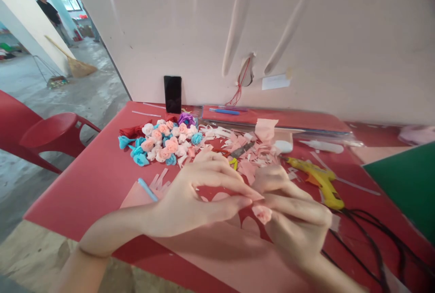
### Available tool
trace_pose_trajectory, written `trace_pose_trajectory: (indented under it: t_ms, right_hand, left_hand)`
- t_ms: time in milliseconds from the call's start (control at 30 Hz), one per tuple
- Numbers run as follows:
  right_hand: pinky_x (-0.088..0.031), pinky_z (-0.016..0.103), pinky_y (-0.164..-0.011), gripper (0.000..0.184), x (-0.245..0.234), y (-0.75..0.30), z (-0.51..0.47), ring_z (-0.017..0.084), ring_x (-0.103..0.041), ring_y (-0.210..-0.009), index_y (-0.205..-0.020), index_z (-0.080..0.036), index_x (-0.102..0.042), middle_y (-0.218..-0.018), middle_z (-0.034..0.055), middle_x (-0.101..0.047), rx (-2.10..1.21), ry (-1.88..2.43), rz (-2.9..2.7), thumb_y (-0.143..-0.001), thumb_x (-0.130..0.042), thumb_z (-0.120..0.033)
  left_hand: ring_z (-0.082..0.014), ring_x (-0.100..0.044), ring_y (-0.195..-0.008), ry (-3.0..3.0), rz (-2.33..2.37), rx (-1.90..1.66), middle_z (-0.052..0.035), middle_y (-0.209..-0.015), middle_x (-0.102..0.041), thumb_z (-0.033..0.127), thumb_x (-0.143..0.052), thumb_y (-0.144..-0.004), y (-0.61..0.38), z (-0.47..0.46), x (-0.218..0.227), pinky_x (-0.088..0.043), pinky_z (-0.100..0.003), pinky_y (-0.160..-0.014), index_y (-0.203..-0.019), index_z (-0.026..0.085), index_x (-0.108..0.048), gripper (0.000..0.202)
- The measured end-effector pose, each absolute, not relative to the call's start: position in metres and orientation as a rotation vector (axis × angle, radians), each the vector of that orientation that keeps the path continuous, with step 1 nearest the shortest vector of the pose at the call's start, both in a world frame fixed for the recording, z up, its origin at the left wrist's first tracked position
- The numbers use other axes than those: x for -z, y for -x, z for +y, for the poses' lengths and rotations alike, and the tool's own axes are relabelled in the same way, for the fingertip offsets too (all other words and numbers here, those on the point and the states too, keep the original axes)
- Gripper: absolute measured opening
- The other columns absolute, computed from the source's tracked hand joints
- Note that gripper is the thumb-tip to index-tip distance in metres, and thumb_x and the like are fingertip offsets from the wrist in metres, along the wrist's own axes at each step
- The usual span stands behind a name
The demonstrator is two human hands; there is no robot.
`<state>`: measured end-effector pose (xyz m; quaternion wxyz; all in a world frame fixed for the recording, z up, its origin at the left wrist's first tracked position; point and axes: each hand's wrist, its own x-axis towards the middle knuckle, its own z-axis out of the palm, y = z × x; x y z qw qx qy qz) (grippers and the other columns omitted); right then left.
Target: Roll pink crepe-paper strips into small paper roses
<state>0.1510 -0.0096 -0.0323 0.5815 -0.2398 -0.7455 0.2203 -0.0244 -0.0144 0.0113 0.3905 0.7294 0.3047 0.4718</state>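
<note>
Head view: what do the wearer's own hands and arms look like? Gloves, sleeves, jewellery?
The left hand and right hand are both ungloved, with no rings or watch visible. No sleeve shows on either forearm in frame. A thin dark line crosses the left forearm; cord or crease, can't tell.

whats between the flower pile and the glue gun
In the head view, paper scraps lie between the flower pile and glue gun, a dark tool among them; the left hand and right hand hide part.

Small, furled pink paper rose [262, 214]
</note>
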Motion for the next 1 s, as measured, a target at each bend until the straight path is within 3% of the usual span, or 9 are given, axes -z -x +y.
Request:
trace_pose_trajectory:
  t_ms: [233,567,833,1000]
  right_hand:
    - [-0.046,0.036,-0.06,0.01,0.0281,-0.1497,-0.0115,0.016,-0.056,-0.067,-0.08,-0.027,-0.069,-0.073,0.0005,-0.065,-0.482,0.607,-1.721,-0.084,-0.06,-0.024]
    - [-0.045,0.035,-0.06,0.01,0.0303,-0.1517,-0.0114,0.017,-0.055,-0.068,-0.086,-0.028,-0.068,-0.074,0.0012,-0.064,-0.435,0.605,-1.751,-0.084,-0.06,-0.022]
    - [-0.042,0.034,-0.061,0.011,0.0293,-0.1495,-0.0122,0.016,-0.052,-0.068,-0.081,-0.026,-0.066,-0.071,0.0009,-0.061,-0.454,0.629,-1.721,-0.084,-0.058,-0.019]
    - [-0.041,0.034,-0.06,0.013,0.0306,-0.1492,-0.0135,0.016,-0.053,-0.067,-0.081,-0.025,-0.066,-0.071,0.0011,-0.061,-0.438,0.629,-1.682,-0.083,-0.059,-0.014]
  left_hand:
    - [-0.0156,-0.058,-0.08,-1.821,0.734,-1.159,-0.0032,-0.074,-0.067,0.023,-0.063,-0.081,0.0235,-0.0158,-0.0101,-0.05,-0.035,-0.078,-0.081,0.022,-0.073,0.01]
    - [-0.0151,-0.058,-0.079,-1.765,0.745,-1.14,-0.0026,-0.073,-0.065,0.021,-0.064,-0.08,0.0213,-0.0172,-0.0132,-0.052,-0.032,-0.075,-0.079,0.022,-0.074,0.01]
    - [-0.0162,-0.057,-0.085,-1.657,0.723,-1.131,-0.0035,-0.078,-0.059,0.02,-0.065,-0.079,0.0205,-0.0182,-0.0083,-0.051,-0.035,-0.087,-0.081,0.023,-0.074,0.01]
    - [-0.0135,-0.057,-0.076,-1.457,0.669,-1.113,-0.003,-0.077,-0.055,0.023,-0.067,-0.078,0.0159,-0.0176,-0.0055,-0.054,-0.03,-0.074,-0.078,0.024,-0.074,0.008]
